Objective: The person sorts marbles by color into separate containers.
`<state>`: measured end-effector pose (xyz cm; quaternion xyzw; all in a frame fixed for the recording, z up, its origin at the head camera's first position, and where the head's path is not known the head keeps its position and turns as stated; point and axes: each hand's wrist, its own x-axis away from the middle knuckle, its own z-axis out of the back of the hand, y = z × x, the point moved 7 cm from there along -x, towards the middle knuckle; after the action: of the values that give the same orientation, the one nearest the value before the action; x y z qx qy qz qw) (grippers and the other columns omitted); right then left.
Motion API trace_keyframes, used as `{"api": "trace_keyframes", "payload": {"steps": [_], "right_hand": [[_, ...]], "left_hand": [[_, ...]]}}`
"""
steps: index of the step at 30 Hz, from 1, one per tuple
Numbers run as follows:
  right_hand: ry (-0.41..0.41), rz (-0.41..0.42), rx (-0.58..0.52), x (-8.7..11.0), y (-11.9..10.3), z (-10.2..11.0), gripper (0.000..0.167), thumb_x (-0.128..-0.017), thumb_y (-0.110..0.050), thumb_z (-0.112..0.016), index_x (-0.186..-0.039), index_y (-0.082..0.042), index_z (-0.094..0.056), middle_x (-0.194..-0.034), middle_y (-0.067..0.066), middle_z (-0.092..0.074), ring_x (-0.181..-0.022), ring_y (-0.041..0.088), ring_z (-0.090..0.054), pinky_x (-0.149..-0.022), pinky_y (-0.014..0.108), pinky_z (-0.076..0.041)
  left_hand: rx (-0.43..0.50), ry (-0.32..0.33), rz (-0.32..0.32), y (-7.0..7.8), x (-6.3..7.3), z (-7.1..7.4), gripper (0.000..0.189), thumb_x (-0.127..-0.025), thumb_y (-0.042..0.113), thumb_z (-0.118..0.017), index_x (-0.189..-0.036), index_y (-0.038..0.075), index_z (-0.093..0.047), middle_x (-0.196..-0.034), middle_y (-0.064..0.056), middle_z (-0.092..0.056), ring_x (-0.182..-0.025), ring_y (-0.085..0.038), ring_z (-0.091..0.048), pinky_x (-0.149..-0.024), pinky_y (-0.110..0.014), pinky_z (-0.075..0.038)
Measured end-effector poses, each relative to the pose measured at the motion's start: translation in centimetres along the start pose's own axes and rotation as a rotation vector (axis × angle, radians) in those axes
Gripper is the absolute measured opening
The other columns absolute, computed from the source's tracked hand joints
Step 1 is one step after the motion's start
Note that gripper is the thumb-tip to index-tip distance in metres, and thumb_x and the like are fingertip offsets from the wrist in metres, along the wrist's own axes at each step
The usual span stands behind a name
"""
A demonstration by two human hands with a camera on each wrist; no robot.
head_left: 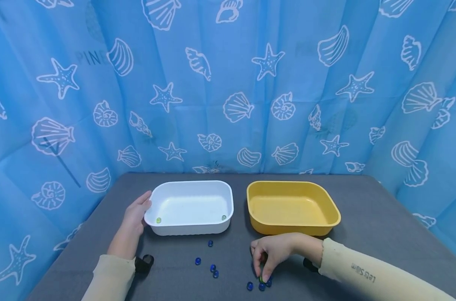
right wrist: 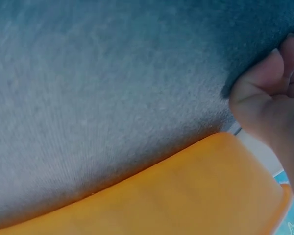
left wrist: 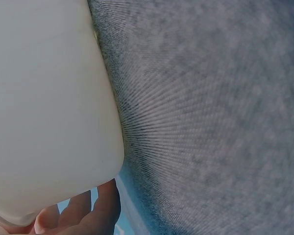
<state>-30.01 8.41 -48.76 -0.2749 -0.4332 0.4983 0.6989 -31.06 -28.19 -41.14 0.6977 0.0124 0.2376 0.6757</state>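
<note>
My left hand [head_left: 134, 215] grips the left end of a white plastic basin [head_left: 192, 229]; in the left wrist view its fingers [left wrist: 107, 208] curl against the wall of the basin. Inside lie a yellow-green marble [head_left: 158, 220] and a pale green one near the right corner. My right hand [head_left: 273, 253] reaches down in front of a yellow basin [head_left: 293, 230], thumb and fingertips pinching a green marble [head_left: 261, 279] low over the cloth. Dark blue marbles [head_left: 262, 287] lie right by those fingertips. The right wrist view shows the bent thumb [right wrist: 259, 81], with the marble hidden.
Several more blue marbles [head_left: 213, 268] are scattered on the grey cloth-covered table [head_left: 167, 276] before the white basin. A blue curtain [head_left: 220, 83] with shells and starfish hangs behind and along both sides. Each wrist wears a black strap.
</note>
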Motion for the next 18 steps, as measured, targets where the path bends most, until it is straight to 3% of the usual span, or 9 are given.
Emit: {"api": "trace_keyframes", "payload": {"steps": [4,10,18], "right_hand": [[0.022,-0.011,0.054,-0.29,0.46,0.02,0.017,-0.08,-0.038,-0.079,-0.094,-0.029,-0.076,-0.096,-0.012,-0.052,-0.094,0.004,-0.052,-0.073,0.019,-0.04],[0.045,-0.057,0.021,-0.29,0.75,0.04,0.015,-0.079,-0.038,-0.08,-0.091,-0.029,-0.077,-0.095,-0.011,-0.053,-0.093,0.006,-0.052,-0.072,0.02,-0.04],[0.063,-0.052,-0.007,-0.1,0.85,0.27,0.015,-0.081,-0.036,-0.078,-0.093,-0.027,-0.077,-0.094,-0.008,-0.056,-0.091,0.01,-0.054,-0.073,0.022,-0.042]], "left_hand": [[-0.007,0.002,-0.001,-0.14,-0.01,0.06,0.049,-0.107,0.021,-0.037,-0.154,0.019,-0.027,-0.159,-0.006,-0.022,-0.145,-0.028,-0.022,-0.112,-0.044,-0.028],[-0.017,0.002,-0.006,-0.25,0.09,0.09,0.049,-0.107,0.021,-0.037,-0.154,0.019,-0.027,-0.159,-0.007,-0.022,-0.145,-0.029,-0.022,-0.112,-0.045,-0.028],[-0.011,-0.003,-0.005,-0.22,-0.03,0.04,0.049,-0.107,0.022,-0.038,-0.154,0.019,-0.028,-0.159,-0.007,-0.022,-0.144,-0.029,-0.023,-0.111,-0.045,-0.03]]}}
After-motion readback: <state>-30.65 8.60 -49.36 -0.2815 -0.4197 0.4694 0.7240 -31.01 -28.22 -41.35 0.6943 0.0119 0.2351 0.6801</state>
